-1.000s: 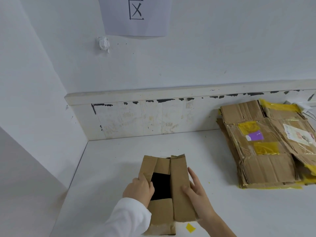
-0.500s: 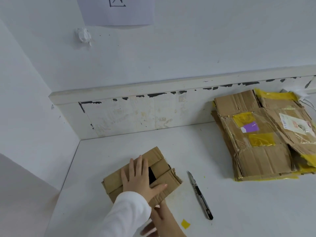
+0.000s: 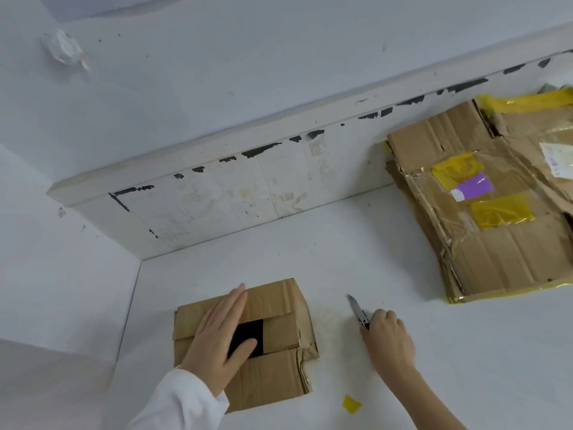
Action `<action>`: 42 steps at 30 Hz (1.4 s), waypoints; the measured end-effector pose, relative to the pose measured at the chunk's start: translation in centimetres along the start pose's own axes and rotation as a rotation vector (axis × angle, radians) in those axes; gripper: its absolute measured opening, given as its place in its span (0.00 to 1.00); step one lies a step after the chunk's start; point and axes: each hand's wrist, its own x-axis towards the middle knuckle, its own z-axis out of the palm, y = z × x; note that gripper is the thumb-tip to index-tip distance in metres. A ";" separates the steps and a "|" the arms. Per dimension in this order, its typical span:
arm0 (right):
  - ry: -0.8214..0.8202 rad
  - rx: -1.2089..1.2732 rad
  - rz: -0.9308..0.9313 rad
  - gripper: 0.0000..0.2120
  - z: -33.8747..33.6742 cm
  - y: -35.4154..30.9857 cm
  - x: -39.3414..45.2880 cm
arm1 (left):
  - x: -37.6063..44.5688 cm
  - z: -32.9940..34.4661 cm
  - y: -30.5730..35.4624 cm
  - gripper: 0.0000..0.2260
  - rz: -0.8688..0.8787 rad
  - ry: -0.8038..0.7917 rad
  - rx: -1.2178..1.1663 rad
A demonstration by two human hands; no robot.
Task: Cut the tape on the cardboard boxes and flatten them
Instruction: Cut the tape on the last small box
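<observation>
You are pressing your left hand (image 3: 221, 339) flat on the small cardboard box (image 3: 248, 342), fingers straight and close together, the thumb lying across a dark square opening (image 3: 248, 332) where the flaps do not quite meet. The box is lying low on the white table (image 3: 403, 243) under your palm, its flaps folded over one another just beyond your fingertips and to their right; it is looking mostly collapsed, though the ragged right edge is sitting a little proud, so I am judging it not fully flat. Your right hand (image 3: 387, 336) is curling round the handle of the utility knife (image 3: 358, 311), the blade pointing away from your knuckles and up the table, the tip apart from the box and well short of it. Whether the knife is resting on the table or is just off it, I cannot tell. Far beyond your right fingers, against the back ledge, a stack of flattened boxes (image 3: 496, 243) with yellow tape (image 3: 502, 211) and a purple label is lying, which I am reading as work already done. A small yellow tape scrap (image 3: 351, 404) is sitting near your right wrist. My guess is that you are nearing the end of this box: any tape holding it still needs cutting, then it needs a final press and a place on the stack.
</observation>
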 end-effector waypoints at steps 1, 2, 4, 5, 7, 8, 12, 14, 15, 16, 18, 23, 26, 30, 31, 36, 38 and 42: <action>-0.012 0.013 -0.007 0.11 -0.2 -0.2 0.0 | -0.1 0.3 -0.1 0.39 -0.083 0.043 -0.063; -0.027 0.071 -0.027 0.10 -0.4 -0.2 0.0 | -0.1 0.6 -0.1 0.40 -0.128 0.095 -0.072; -0.088 0.406 -0.069 0.06 -1.0 -0.2 -0.4 | 0.1 0.9 0.0 0.40 -0.149 0.137 -0.059; -0.117 0.590 -0.111 0.04 -1.7 -0.3 -1.0 | 0.2 1.0 0.0 0.40 -0.150 0.137 -0.065; -0.117 0.728 -0.255 0.04 -3.2 -1.3 -2.1 | 0.4 0.9 0.1 0.38 -0.148 0.160 -0.075; -0.087 0.713 -0.331 0.05 -3.7 -1.9 -2.6 | 0.4 1.0 0.1 0.37 -0.148 0.179 -0.079; 0.054 0.469 -0.433 0.10 -5.0 -4.1 -3.8 | 0.6 1.0 0.0 0.28 -0.160 0.191 -0.124; 0.028 0.393 -0.418 0.11 -5.4 -4.6 -4.0 | 0.8 1.1 -0.4 0.24 -0.153 0.177 -0.144; 0.015 0.378 -0.415 0.11 -5.6 -4.8 -4.1 | 0.9 1.2 -0.5 0.24 -0.148 0.191 -0.145; 0.006 0.365 -0.412 0.11 -5.8 -4.9 -4.1 | 0.9 1.2 -0.5 0.23 -0.146 0.211 -0.138; 0.000 0.357 -0.409 0.11 -6.0 -5.0 -4.1 | 0.9 1.2 -0.2 0.18 -0.129 0.251 -0.110; -0.015 0.338 -0.395 0.11 -6.1 -5.2 -3.9 | 1.1 1.1 0.3 0.39 -0.106 0.275 -0.048; -0.018 0.360 -0.384 0.11 -6.2 -5.3 -4.0 | 1.2 1.3 0.2 0.40 -0.109 0.293 -0.025; -0.019 0.399 -0.360 0.11 -6.1 -5.4 -4.2 | 1.1 1.5 0.1 0.40 -0.130 0.306 -0.011; -0.021 0.401 -0.352 0.11 -6.2 -5.5 -4.3 | 1.1 1.5 0.0 0.40 -0.136 0.307 -0.012; -0.054 0.402 -0.340 0.10 -6.4 -5.6 -4.2 | 1.2 1.6 0.0 0.39 -0.128 0.322 0.002; -0.073 0.399 -0.334 0.13 -6.6 -5.5 -4.3 | 1.1 1.7 0.0 0.38 -0.129 0.331 0.007; -0.098 0.398 -0.319 0.19 -6.6 -5.8 -4.4 | 1.2 1.8 -0.1 0.37 -0.125 0.340 0.017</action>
